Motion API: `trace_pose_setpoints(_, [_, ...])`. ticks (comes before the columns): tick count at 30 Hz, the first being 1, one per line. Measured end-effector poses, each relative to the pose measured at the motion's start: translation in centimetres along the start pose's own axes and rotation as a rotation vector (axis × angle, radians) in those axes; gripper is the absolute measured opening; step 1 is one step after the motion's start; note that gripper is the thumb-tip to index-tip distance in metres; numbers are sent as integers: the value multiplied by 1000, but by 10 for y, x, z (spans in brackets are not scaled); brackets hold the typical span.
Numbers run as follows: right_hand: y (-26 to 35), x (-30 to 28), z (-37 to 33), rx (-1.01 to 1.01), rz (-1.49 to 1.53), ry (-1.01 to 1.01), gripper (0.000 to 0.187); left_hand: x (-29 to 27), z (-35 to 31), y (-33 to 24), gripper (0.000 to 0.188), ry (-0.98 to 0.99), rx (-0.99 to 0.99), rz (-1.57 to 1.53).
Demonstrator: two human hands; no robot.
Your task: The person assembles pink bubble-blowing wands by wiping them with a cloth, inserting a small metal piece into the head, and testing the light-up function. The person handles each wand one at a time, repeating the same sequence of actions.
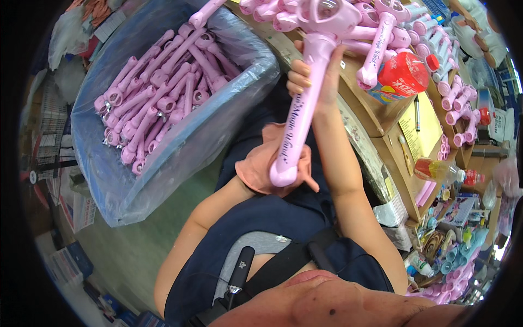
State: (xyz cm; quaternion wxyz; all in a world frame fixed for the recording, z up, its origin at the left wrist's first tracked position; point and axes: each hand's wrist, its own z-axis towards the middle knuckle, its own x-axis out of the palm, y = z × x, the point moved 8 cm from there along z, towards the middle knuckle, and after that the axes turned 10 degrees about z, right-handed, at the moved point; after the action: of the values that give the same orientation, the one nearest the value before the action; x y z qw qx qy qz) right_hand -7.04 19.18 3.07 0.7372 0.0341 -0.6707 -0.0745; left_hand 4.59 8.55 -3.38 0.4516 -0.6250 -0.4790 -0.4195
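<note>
A pink toy wand (298,122) slants across the middle, its ring-shaped head up and its rounded handle end down toward me. My right hand (328,86) is closed around the handle just below the head. An orange-pink cloth (256,166) lies bunched behind and beside the lower handle. It covers my left hand, whose fingers are hidden; the cloth appears gathered in that hand, against the handle. More pink wands (163,98) lie heaped in a blue plastic-lined bin (131,196) on my left.
A wooden bench (389,169) on my right carries many pink wand parts (457,103), a red-labelled bottle (403,76), a yellow paper (422,131) with a pen, and another bottle (436,170). Another person (482,32) is at the far right. One wand (204,13) crosses the bin's far rim.
</note>
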Motion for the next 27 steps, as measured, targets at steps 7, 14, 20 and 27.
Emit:
trace_pose_setpoints(7, [-28,-1,-62,-101,-1523,-265,48,12,-55,-117,56,-112,928,242])
trace_pose_setpoints(14, [-71,-2,-97,-25,-2174,-426,62,87,-108,-146,59,-1319,1296,2005])
trace_pose_setpoints(20, [-75,6,-103,-288,-2458,-455,63,53,-94,-118,59,-1469,1063,2149])
trace_pose_setpoints(27, [-83,3,-100,-308,-2607,-356,64,25,-101,-120,73,-1153,1584,1360])
